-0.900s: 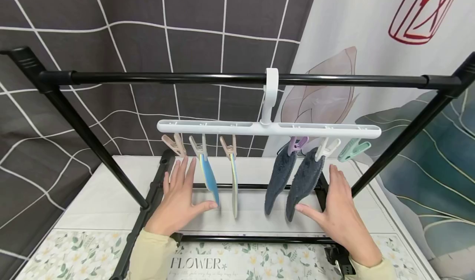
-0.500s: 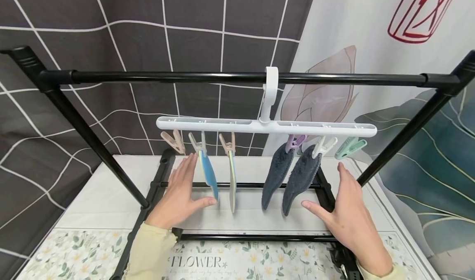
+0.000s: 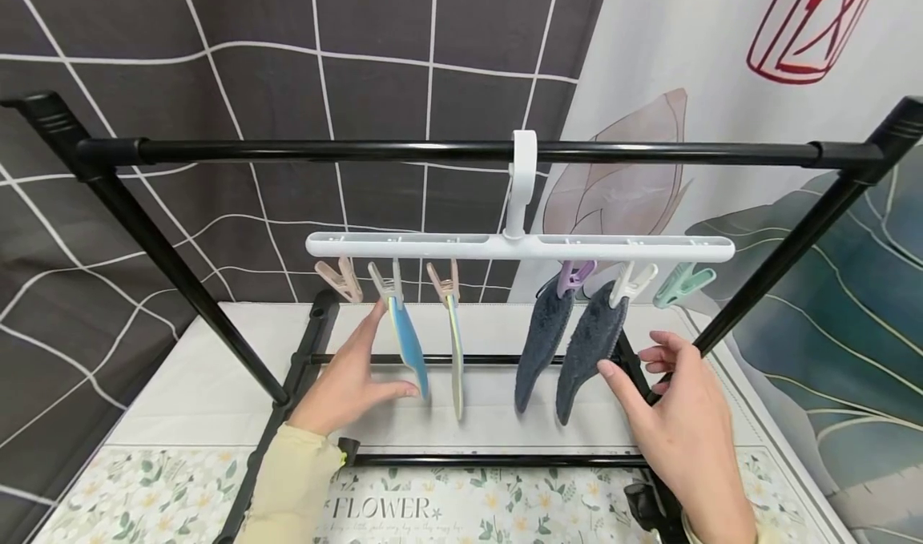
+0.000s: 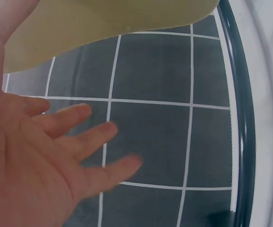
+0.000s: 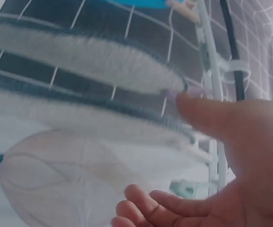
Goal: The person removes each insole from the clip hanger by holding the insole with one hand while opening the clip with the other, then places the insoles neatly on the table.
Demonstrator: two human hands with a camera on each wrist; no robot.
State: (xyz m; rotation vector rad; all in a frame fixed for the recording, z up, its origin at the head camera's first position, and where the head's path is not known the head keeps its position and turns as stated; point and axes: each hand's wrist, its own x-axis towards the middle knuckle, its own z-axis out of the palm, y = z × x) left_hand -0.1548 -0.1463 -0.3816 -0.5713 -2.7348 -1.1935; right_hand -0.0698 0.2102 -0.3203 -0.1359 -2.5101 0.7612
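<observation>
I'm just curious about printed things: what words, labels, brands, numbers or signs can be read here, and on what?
"FLOWER": on the flowered mat, near the bottom of the head view.
Small line under that word: too small to read.
No readable text shows on the hanger or clips.

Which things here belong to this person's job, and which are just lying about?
Likely the job:
- white plastic hanger
- six white and pastel plastic clips
- two dark grey fuzzy insole-shaped pieces
- thin blue piece
- thin cream piece
- black tubular rack

Just surroundings:
- dark grey white-gridded cloth
- white printed cloth
- flower-printed white table cover
</observation>
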